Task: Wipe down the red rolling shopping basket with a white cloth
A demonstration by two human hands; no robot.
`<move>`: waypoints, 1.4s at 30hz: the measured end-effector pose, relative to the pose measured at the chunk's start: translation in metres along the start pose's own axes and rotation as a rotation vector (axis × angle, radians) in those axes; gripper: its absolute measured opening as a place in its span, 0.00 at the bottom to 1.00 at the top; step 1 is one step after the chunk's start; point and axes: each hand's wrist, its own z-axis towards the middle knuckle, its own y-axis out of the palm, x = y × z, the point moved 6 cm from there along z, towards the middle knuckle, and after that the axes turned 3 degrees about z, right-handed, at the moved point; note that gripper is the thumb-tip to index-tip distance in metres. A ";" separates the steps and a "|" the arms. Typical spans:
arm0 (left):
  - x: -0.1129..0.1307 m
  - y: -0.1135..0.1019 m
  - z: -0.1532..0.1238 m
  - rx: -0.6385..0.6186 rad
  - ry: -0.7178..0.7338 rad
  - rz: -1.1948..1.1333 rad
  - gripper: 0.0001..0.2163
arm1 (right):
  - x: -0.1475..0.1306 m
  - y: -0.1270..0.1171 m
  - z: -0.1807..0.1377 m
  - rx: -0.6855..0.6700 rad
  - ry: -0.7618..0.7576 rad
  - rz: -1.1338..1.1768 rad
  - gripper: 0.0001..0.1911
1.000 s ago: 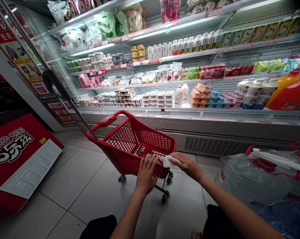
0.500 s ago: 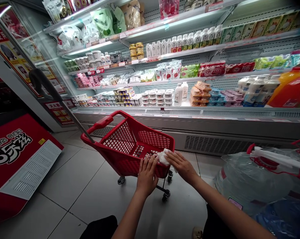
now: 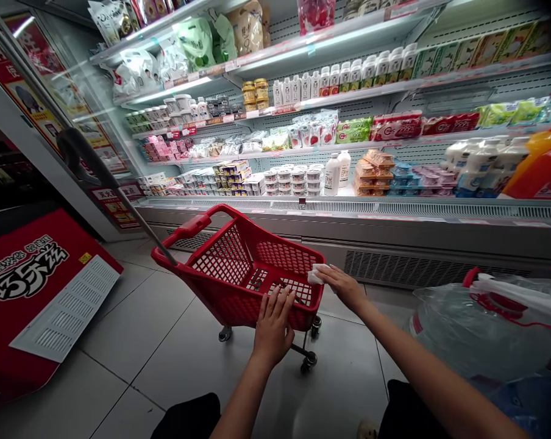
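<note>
Pressing a white tissue (image 3: 316,274) to the front rim of a red shopping cart (image 3: 239,305), the right hand (image 3: 342,285) grips it between thumb and fingers. The left hand (image 3: 272,332) lies on the near side rim of the cart, its fingers straight and slightly parted over the edge, clenched on nothing; its palm is hidden from view. The cart stands on the grey tiled floor (image 3: 175,341) just in front of the person, its open basket with latticed walls facing up and its red handle (image 3: 194,227) at the far left end. A grey metal pole (image 3: 141,219) slants across the left, overlapping the handle end. Behind the cart, a lit chiller (image 3: 321,207) holds rows of cups, bottles and pouches. To the right, near the right forearm, stand large clear bottles (image 3: 481,329) in plastic wrap, and a red cabinet (image 3: 88,292) fills the left side
</note>
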 end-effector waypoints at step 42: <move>-0.026 0.004 0.037 0.034 -0.092 0.117 0.43 | -0.047 -0.016 -0.020 0.146 0.179 -0.113 0.41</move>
